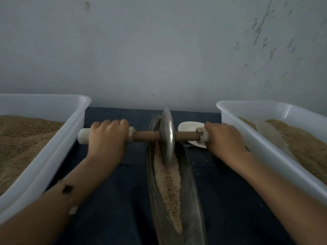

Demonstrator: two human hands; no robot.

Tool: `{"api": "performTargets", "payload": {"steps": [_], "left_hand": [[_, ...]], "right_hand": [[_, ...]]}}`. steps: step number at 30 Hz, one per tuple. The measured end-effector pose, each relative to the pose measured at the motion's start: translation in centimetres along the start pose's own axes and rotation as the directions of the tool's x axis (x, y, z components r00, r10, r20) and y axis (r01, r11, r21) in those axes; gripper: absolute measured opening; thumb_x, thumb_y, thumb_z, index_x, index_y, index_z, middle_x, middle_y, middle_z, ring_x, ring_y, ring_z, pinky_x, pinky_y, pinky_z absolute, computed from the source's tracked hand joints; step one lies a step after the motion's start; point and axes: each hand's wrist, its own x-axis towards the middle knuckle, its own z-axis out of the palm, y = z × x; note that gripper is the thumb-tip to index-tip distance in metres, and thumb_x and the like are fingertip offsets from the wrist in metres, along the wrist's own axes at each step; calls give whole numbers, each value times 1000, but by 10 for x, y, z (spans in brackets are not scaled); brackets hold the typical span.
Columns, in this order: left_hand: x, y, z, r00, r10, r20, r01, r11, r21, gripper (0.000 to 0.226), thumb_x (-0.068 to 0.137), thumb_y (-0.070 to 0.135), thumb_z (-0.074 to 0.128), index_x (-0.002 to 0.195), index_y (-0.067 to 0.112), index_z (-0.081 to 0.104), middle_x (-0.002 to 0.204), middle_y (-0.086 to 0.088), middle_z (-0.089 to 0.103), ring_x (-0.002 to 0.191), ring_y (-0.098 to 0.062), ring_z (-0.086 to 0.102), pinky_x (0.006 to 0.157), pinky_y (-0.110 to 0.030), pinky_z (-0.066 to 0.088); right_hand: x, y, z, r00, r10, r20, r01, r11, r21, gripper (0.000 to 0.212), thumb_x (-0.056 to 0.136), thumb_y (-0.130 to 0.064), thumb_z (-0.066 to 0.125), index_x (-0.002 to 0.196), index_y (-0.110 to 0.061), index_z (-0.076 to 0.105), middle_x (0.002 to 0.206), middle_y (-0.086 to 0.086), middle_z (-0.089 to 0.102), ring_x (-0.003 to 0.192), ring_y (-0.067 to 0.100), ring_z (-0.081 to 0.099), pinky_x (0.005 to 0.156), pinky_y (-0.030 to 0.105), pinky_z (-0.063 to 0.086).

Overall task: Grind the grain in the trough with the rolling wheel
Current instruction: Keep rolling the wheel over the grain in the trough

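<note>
At far left a white tub (53,138) is holding brown meal. The left hand (106,137) is curling its fingers round the pale left grip of the axle (146,136). The rolling wheel (167,137) is standing on edge in the trough (192,191), toward its far end, on the grain (168,184). The trough's long axis is running away from the person, crosswise to the axle, both hands equally near. The right hand (224,138) is gripping the other end, apparently wrapped fully. Another tub (265,147) is sitting at right.

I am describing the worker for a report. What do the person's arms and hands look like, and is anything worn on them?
Both forearms are bare, with no sleeves or gloves. The left hand and right hand show no rings. The left forearm carries a thin band with a dark square piece and a small pale tag.
</note>
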Motion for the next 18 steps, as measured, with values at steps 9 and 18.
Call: {"api": "performTargets", "payload": {"steps": [9,18], "left_hand": [[-12,-5,-4,987,154,33,-151,984,-97,27,85,27,57,84,24,30,97,6,59,85,-13,55,70,-26,33],[-94,-10,-66,927,334,-173,-368,900,-236,47,34,10,84,59,18,46,51,2,44,41,-20,43,46,-28,27]], "right_hand": [[-22,-17,-17,988,-129,-83,127,992,-26,21,80,-21,64,98,-18,54,95,2,63,85,22,56,69,31,37],[-110,-5,-59,971,-213,-110,222,972,72,64,22,-9,91,63,-27,45,59,-13,33,44,11,39,42,26,32]]}}
